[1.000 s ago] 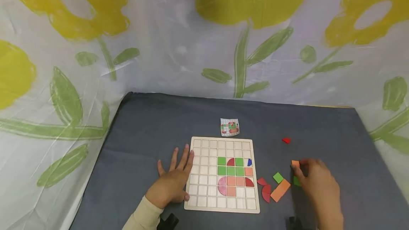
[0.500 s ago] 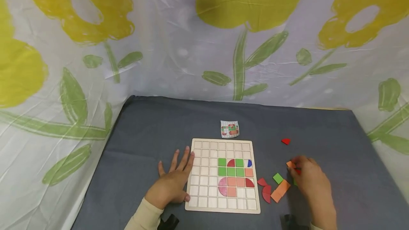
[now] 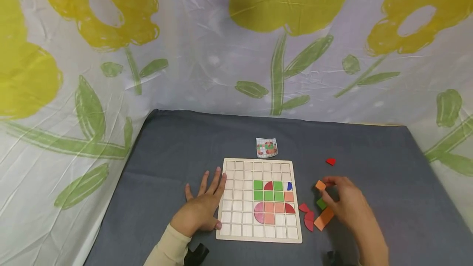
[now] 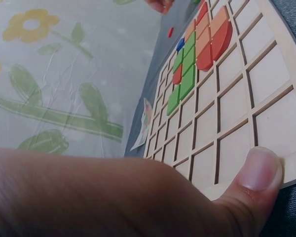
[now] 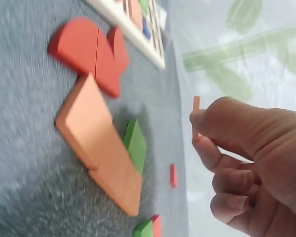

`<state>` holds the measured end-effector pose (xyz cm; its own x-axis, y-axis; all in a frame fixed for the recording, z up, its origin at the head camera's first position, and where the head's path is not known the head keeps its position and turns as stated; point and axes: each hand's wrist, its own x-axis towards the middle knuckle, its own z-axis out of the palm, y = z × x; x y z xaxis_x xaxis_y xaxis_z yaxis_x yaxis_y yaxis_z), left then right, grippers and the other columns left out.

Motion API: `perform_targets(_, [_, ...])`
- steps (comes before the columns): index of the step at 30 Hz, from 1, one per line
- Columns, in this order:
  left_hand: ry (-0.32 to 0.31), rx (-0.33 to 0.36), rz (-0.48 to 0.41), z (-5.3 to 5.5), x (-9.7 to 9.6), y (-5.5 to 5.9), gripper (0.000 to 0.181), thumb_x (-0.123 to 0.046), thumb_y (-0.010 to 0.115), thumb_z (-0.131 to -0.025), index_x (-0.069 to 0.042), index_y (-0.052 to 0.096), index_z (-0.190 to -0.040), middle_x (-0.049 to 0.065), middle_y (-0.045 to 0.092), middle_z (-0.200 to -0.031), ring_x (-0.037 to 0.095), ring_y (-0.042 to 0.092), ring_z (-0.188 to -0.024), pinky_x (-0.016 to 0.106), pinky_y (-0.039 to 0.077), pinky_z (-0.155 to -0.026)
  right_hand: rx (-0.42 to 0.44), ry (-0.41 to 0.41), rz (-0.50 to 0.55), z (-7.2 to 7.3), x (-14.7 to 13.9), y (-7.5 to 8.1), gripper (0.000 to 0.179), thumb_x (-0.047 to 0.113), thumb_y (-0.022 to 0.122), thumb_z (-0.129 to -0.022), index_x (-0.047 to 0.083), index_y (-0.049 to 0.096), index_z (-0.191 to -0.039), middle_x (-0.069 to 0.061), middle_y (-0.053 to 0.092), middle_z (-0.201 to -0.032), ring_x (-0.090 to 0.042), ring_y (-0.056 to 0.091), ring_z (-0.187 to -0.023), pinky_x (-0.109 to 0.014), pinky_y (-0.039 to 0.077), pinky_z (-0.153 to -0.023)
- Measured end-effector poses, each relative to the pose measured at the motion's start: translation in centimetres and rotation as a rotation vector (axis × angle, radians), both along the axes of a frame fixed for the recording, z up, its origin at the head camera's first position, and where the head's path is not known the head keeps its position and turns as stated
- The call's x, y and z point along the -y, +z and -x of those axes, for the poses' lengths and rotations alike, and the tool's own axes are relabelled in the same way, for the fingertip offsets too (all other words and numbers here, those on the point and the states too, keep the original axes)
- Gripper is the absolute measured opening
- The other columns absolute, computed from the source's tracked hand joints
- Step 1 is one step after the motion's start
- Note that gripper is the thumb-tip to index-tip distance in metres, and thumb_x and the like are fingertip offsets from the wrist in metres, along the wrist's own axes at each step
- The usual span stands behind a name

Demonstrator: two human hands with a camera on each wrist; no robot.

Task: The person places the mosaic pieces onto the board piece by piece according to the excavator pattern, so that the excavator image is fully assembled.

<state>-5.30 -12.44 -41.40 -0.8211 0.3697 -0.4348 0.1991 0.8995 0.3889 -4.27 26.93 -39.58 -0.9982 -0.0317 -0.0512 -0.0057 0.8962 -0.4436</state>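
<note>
My left hand point(image 3: 199, 210) rests at the left edge of a pale wooden grid board point(image 3: 236, 230), its fingers straight and spread. In the left wrist view the thumb point(image 4: 259, 170) presses on the board's rim. Green, orange, red and blue tiles fill some cells on the board's right side. Between thumb and index finger, my right hand point(image 3: 349, 200) pinches an orange square tile point(image 3: 320, 185), held above the table right of the board. The right wrist view shows this tile edge-on, off the cloth. Beneath that hand lie a green tile point(image 3: 321, 204) and joined orange tiles point(image 3: 324, 218).
Red curved tiles point(image 3: 308, 221) lie close to the board's right edge. Farther back is a small red tile point(image 3: 330, 161). A printed pattern card point(image 3: 266, 147) lies behind the board. Dark grey cloth point(image 3: 177, 143) covers the table, and a flowered curtain point(image 3: 199, 52) hangs beyond.
My right hand has moved left toward the board, carrying the pinched orange tile from the right-hand side of the loose tiles. The left hand has stayed on the board's edge.
</note>
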Motion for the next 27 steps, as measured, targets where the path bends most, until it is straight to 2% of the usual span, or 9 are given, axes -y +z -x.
perform_targets(5, [0.002, 0.005, 0.006, 0.1, 0.1, -0.1, 0.138, -0.022, 0.099, -0.070, -0.014, 0.006, -0.172, 0.007, -0.011, -0.178, 0.039, -0.012, -0.163, 0.087, -0.001, -0.111, -0.101, 0.046, 0.006, -1.0, 1.8, 0.4, 0.032, 0.013, 0.080, -0.093, 0.008, 0.071, -0.123, -0.007, 0.068, -0.117, -0.022, 0.062, -0.086, -0.037, 0.053, -0.072])
perform_targets(8, [0.001, 0.001, 0.008, 0.2, 0.2, -0.1, 0.137, -0.021, 0.099, -0.071, -0.014, 0.006, -0.172, 0.007, -0.011, -0.178, 0.039, -0.012, -0.163, 0.087, -0.001, -0.111, -0.133, 0.077, 0.025, -1.6, 2.9, 0.4, 0.030, 0.011, 0.082, -0.091, 0.011, 0.071, -0.119, -0.003, 0.067, -0.114, -0.017, 0.058, -0.079, -0.028, 0.049, -0.063])
perform_targets(12, [0.000, -0.009, 0.009, 0.3, 0.2, 0.0, 0.136, -0.021, 0.098, -0.072, -0.014, 0.006, -0.172, 0.007, -0.009, -0.179, 0.039, -0.011, -0.163, 0.087, 0.000, -0.111, -0.169, 0.117, 0.035, -2.5, 4.4, 0.0, 0.030, 0.013, 0.086, -0.088, 0.017, 0.072, -0.114, 0.002, 0.066, -0.109, -0.008, 0.053, -0.070, -0.022, 0.045, -0.056])
perform_targets(14, [0.000, -0.016, 0.007, 0.3, 0.2, 0.0, 0.136, -0.020, 0.099, -0.072, -0.013, 0.007, -0.172, 0.008, -0.008, -0.179, 0.039, -0.010, -0.163, 0.088, 0.001, -0.111, -0.212, 0.154, 0.027, -3.0, 5.1, -0.4, 0.031, 0.013, 0.090, -0.086, 0.018, 0.072, -0.112, 0.004, 0.066, -0.105, -0.006, 0.051, -0.068, -0.020, 0.045, -0.055])
perform_targets(19, [0.000, -0.027, 0.001, 0.2, 0.2, 0.0, 0.137, -0.019, 0.099, -0.070, -0.013, 0.008, -0.172, 0.009, -0.006, -0.179, 0.040, -0.008, -0.163, 0.088, 0.002, -0.111, -0.269, 0.244, 0.000, -4.0, 6.3, -1.4, 0.033, 0.013, 0.092, -0.082, 0.019, 0.072, -0.106, 0.007, 0.065, -0.103, -0.006, 0.057, -0.077, -0.021, 0.051, -0.063])
perform_targets(24, [0.001, -0.028, -0.005, 0.0, 0.1, 0.0, 0.136, -0.019, 0.099, -0.070, -0.012, 0.009, -0.172, 0.009, -0.006, -0.179, 0.040, -0.008, -0.163, 0.088, 0.002, -0.111, -0.263, 0.277, 0.000, -4.6, 7.1, -2.0, 0.030, 0.015, 0.092, -0.083, 0.023, 0.071, -0.102, 0.011, 0.063, -0.099, 0.002, 0.048, -0.073, -0.018, 0.044, -0.058])
perform_targets(27, [0.004, -0.028, -0.016, -0.1, 0.1, 0.1, 0.136, -0.018, 0.099, -0.070, -0.012, 0.009, -0.172, 0.009, -0.005, -0.179, 0.040, -0.007, -0.163, 0.088, 0.002, -0.111, -0.221, 0.285, -0.010, -4.8, 7.4, -2.2, 0.028, 0.017, 0.092, -0.084, 0.025, 0.071, -0.100, 0.015, 0.062, -0.100, 0.003, 0.049, -0.074, -0.019, 0.045, -0.059])
